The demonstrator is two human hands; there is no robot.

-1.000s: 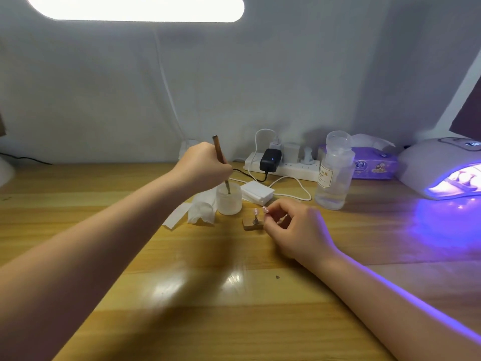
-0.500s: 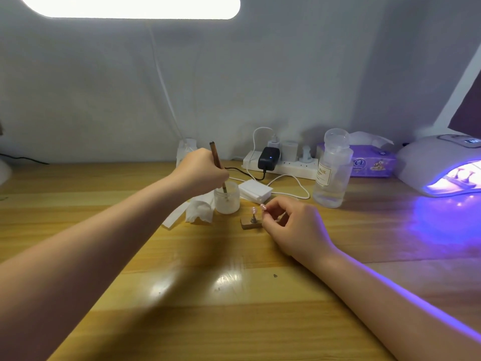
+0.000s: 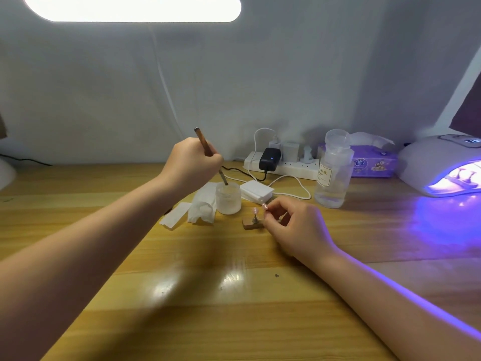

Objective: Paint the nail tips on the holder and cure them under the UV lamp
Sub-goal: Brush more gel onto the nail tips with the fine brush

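The left hand (image 3: 191,162) has its grip clamped around a slim brown wooden-handled brush (image 3: 205,144), held tilted with its tip dipped into a small frosted glass jar (image 3: 228,197) on the light wooden desk (image 3: 130,295). Just left of the jar lie crumpled white paper wipes (image 3: 201,208).

The small brown wooden nail-tip holder (image 3: 252,223) sits on the desk just near and right of the jar, with a metal stem carrying a pale pink nail tip (image 3: 255,211). The right hand (image 3: 291,225) rests on the desk touching the holder's right end, fingers curled; whether its grip actually clamps the holder I cannot tell.

Far of the holder lies a stack of white pads (image 3: 256,192). Along the wall runs a white power strip (image 3: 283,166) with a black adapter (image 3: 270,158) plugged in. Right of it stand a clear plastic pump bottle (image 3: 333,175) and a purple tissue pack (image 3: 372,162). At the far right, a white UV lamp (image 3: 426,160) glows violet, with holders visible inside its opening.
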